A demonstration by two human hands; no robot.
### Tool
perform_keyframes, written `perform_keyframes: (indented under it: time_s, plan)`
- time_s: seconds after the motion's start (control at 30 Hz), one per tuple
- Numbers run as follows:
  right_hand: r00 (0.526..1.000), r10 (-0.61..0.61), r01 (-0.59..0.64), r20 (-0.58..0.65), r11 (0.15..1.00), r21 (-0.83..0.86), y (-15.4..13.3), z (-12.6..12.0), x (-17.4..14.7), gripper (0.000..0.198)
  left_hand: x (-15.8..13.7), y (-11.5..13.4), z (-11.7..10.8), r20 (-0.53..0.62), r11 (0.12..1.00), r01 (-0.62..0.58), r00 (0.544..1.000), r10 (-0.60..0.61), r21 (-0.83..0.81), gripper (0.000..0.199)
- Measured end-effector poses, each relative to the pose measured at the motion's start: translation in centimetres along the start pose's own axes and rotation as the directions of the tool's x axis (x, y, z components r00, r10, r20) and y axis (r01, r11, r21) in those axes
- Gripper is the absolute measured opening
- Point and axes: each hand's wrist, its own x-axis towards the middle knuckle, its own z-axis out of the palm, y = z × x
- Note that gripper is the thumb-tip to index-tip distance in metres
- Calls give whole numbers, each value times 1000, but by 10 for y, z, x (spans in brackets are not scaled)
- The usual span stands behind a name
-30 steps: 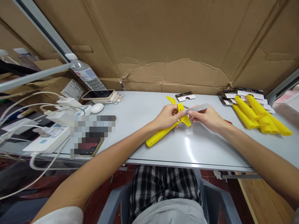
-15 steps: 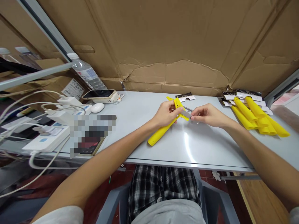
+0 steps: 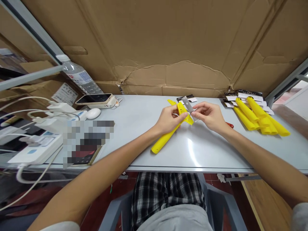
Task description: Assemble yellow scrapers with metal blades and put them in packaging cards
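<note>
Head view, left hand: the fingers of the left hand (image 3: 167, 120) are clamped on a yellow plastic handle (image 3: 166, 139) near its wider, cross-shaped end.
Yellow plastic handle: held slanting over the worktop (image 3: 144, 110), its rounded end towards the near edge.
Head view, right hand: the fingers of the right hand (image 3: 210, 116) are pinched together on the lower end of a flat metal strip (image 3: 187, 104).
Metal strip: tilted, right beside the handle's wider end; whether they touch, I cannot tell.
Beside right wrist: a red object (image 3: 230, 125), partly hidden.
Behind the hands: a black-and-white card (image 3: 192, 98).
Right side: piled yellow sleeves (image 3: 261, 117) with cards.
Left side: a white computer mouse (image 3: 93, 113).
</note>
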Motion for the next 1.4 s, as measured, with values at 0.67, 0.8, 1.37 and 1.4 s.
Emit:
perform_keyframes:
  time_s: [0.67, 0.8, 1.37, 1.4]
  plan:
    - [998, 16, -10, 64, 995, -99, 3, 18, -14, 64, -5, -1, 5, -6, 1000, 25, 1000, -25, -17, 37]
    - [985, 62, -42, 159, 991, -127, 7, 13, -11, 68, -3, -3, 5, -15, 998, 58, 998, -58, -19, 36]
    - [952, 139, -146, 273, 989, 9, 3, 16, -11, 72, 1, 2, -1, -40, 998, 62, 997, -63, -16, 12]
    - [945, 144, -165, 295, 985, 49, 1, 16, -11, 72, 1, 2, -2, -55, 998, 61, 997, -62, -30, 13]
